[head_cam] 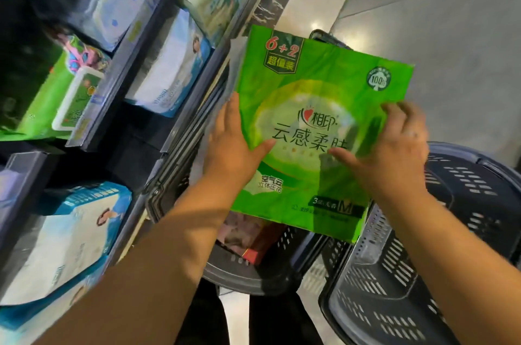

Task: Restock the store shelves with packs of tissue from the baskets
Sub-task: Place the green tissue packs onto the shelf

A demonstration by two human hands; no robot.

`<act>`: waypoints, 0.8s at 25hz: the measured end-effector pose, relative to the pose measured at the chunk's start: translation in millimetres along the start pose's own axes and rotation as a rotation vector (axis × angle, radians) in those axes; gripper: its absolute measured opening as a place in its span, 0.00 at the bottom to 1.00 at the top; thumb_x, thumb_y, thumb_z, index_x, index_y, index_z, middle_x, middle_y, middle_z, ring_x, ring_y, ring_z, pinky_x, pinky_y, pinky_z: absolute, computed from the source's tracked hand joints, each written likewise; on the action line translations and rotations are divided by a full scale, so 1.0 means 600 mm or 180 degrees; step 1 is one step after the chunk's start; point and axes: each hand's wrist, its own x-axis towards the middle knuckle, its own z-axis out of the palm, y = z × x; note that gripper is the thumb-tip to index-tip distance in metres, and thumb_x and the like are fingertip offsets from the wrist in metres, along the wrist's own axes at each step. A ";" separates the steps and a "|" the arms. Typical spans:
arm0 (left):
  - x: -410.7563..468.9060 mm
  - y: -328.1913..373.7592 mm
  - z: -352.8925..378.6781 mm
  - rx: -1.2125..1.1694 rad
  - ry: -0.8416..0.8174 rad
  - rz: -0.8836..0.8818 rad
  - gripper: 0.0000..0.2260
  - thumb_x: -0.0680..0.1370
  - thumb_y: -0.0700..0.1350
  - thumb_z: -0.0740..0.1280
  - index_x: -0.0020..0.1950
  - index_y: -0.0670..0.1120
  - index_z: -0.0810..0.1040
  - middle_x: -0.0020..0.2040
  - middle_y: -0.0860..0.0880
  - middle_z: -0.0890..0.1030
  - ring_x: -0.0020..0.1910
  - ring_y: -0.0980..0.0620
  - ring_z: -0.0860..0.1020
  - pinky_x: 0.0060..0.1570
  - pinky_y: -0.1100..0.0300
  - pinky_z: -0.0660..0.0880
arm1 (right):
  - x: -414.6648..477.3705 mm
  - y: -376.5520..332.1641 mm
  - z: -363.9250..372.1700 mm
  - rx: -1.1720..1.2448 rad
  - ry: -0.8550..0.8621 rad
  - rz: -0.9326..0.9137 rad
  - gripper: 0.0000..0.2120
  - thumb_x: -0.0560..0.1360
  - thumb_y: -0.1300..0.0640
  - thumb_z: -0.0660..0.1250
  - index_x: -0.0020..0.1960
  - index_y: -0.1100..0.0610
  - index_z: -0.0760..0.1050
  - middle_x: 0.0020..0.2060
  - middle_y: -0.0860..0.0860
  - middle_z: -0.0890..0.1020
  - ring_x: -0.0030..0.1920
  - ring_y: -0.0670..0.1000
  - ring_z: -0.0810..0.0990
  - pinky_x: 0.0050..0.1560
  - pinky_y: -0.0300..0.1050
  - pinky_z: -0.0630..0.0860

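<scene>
- Your left hand (234,141) grips the left edge of the green glossy plastic pack of tissue (318,85), with the thumb laid across the printed front and the fingers running up the side.
- Your right hand (394,147) does the same on the pack's right edge, fingers curled over the rim and thumb pressing the front. I'd say you need both sides because a wide, soft bag would sag from one corner.
- Both forearms reach forward, wrists turned inward toward the pack. You carry it in the air, printed face up and tilted, not yet on a shelf.
- Directly beneath the pack sits a dark grey slotted plastic basket (239,279) with reddish goods inside.
- Below and right of the pack stands a second dark slotted plastic basket (394,288).
- Left of the pack rise the dark metal store shelves (112,96), holding blue-and-white tissue packs (169,68). The bay nearest the pack is too dark to read.
</scene>
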 end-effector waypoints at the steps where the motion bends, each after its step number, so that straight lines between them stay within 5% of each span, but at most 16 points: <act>1: -0.018 -0.005 0.006 0.0022 0.0036 -0.0053 0.47 0.71 0.58 0.72 0.79 0.52 0.45 0.78 0.46 0.53 0.76 0.46 0.54 0.72 0.44 0.58 | 0.027 -0.011 -0.004 -0.0043 -0.0025 -0.0218 0.50 0.61 0.36 0.76 0.73 0.59 0.60 0.72 0.60 0.61 0.71 0.62 0.62 0.70 0.58 0.62; 7: -0.128 -0.025 0.047 0.0280 0.0445 -0.0994 0.50 0.67 0.66 0.70 0.77 0.55 0.43 0.78 0.49 0.46 0.76 0.43 0.50 0.71 0.40 0.54 | 0.149 -0.063 -0.002 -0.0406 -0.0560 -0.0902 0.59 0.58 0.27 0.70 0.78 0.50 0.49 0.77 0.53 0.56 0.77 0.58 0.52 0.74 0.63 0.50; 9: -0.148 -0.026 0.064 -0.0513 0.0560 -0.1892 0.56 0.63 0.66 0.74 0.77 0.53 0.40 0.77 0.46 0.46 0.76 0.40 0.49 0.72 0.40 0.54 | 0.157 -0.062 -0.006 -0.0550 -0.0545 -0.0895 0.61 0.55 0.25 0.70 0.78 0.48 0.49 0.73 0.56 0.62 0.74 0.59 0.58 0.72 0.63 0.54; 12: -0.150 -0.041 0.092 -0.1884 0.0601 -0.2546 0.62 0.55 0.70 0.75 0.76 0.57 0.38 0.76 0.43 0.56 0.71 0.42 0.64 0.69 0.45 0.66 | 0.149 -0.064 -0.010 -0.0697 -0.0500 -0.0799 0.62 0.52 0.23 0.69 0.77 0.48 0.51 0.69 0.58 0.65 0.69 0.61 0.62 0.67 0.61 0.58; 15: -0.138 -0.050 0.083 -0.1753 0.0737 -0.2436 0.60 0.59 0.67 0.76 0.77 0.57 0.38 0.76 0.40 0.54 0.72 0.43 0.63 0.69 0.46 0.66 | 0.124 -0.059 -0.009 -0.0741 -0.0513 -0.0538 0.61 0.49 0.21 0.68 0.73 0.54 0.58 0.64 0.60 0.67 0.64 0.63 0.65 0.63 0.59 0.63; 17: -0.123 -0.062 0.064 -0.1578 0.0899 -0.2158 0.56 0.65 0.59 0.77 0.78 0.54 0.39 0.71 0.43 0.64 0.70 0.44 0.65 0.69 0.45 0.65 | 0.103 -0.044 -0.009 -0.0708 -0.0617 -0.0261 0.61 0.49 0.21 0.67 0.69 0.59 0.60 0.63 0.62 0.69 0.63 0.64 0.67 0.62 0.58 0.66; 20: -0.101 -0.086 0.039 -0.1624 0.1009 -0.1774 0.53 0.64 0.60 0.76 0.78 0.52 0.46 0.66 0.48 0.75 0.66 0.50 0.72 0.69 0.47 0.64 | 0.070 -0.005 -0.004 -0.0178 -0.0876 0.0007 0.60 0.49 0.23 0.67 0.69 0.60 0.60 0.61 0.61 0.71 0.62 0.63 0.70 0.61 0.56 0.69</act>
